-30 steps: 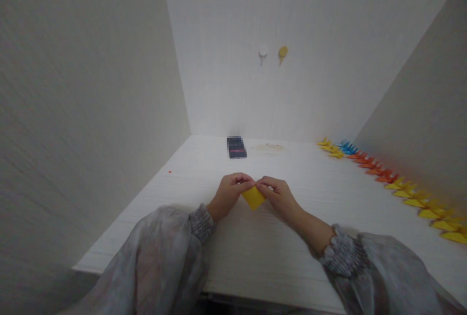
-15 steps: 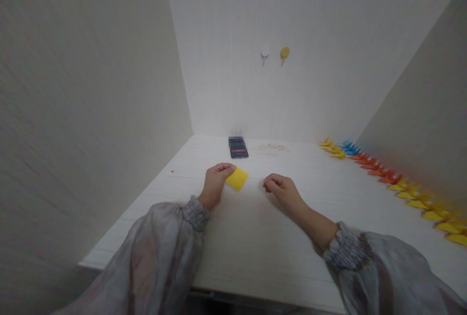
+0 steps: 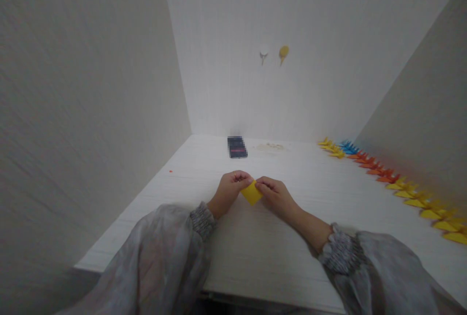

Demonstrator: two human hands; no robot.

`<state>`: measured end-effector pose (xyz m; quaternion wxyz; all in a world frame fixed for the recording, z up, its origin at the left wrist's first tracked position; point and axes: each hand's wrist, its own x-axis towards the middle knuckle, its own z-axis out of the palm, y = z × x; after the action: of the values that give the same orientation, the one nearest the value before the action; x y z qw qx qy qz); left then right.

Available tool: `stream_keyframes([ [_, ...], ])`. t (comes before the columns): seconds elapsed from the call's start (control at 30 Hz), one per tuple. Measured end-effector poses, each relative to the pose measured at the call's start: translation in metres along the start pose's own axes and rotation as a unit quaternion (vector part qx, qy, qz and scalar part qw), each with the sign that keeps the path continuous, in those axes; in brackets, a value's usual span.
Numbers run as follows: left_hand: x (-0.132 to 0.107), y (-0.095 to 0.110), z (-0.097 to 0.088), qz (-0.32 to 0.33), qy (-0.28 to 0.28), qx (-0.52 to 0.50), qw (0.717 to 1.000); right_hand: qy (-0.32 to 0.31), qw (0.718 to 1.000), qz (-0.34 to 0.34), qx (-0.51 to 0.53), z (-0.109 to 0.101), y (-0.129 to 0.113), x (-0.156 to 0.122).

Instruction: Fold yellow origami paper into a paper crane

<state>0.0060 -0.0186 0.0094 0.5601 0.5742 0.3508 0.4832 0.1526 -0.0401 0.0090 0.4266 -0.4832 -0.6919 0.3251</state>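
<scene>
A small yellow sheet of paper (image 3: 251, 193) is held between both hands, one corner pointing down toward me. My left hand (image 3: 232, 186) pinches its upper left side between thumb and fingers. From the other side, my right hand (image 3: 273, 191) grips the upper right edge with thumb and fingertips pressed together. The fingertips of both hands nearly meet at the paper's top, where they hide part of it. Both hands are just above the white table (image 3: 277, 252).
Folded paper cranes stand in a row along the right wall: yellow (image 3: 426, 205), red-orange (image 3: 375, 167) and blue (image 3: 349, 148). A phone (image 3: 237, 147) lies near the back wall. Two hooks, one white (image 3: 263, 55) and one yellow (image 3: 283, 52), are on that wall. A tiny orange scrap (image 3: 170, 171) lies left.
My left hand has carried the yellow paper right and slightly toward me. My right hand has shifted a little left and now grips the paper's edge too.
</scene>
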Motion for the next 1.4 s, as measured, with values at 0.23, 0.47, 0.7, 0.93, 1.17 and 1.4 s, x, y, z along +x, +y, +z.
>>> stream_keyframes([
  [0.23,0.007,-0.006,-0.008,-0.037,0.112,-0.077,0.990,0.030,1.000,-0.007,0.006,-0.009,0.005,-0.003],
  [0.47,0.009,-0.010,-0.011,-0.028,0.087,-0.046,0.995,0.057,0.998,-0.019,0.025,-0.007,0.009,0.000],
  [0.7,0.004,-0.004,0.000,-0.037,0.004,-0.043,0.998,0.039,0.998,-0.021,-0.042,-0.002,0.009,0.002],
  [0.93,0.004,-0.005,-0.003,-0.065,0.002,-0.090,0.994,0.114,0.993,-0.024,-0.032,-0.008,0.017,0.004],
  [1.17,0.005,0.000,-0.004,-0.068,0.016,-0.098,0.993,0.148,0.988,-0.006,-0.053,-0.012,0.013,0.005],
  [1.4,0.005,-0.005,-0.009,-0.064,0.003,-0.101,0.993,0.088,0.996,-0.001,0.019,-0.009,0.025,0.007],
])
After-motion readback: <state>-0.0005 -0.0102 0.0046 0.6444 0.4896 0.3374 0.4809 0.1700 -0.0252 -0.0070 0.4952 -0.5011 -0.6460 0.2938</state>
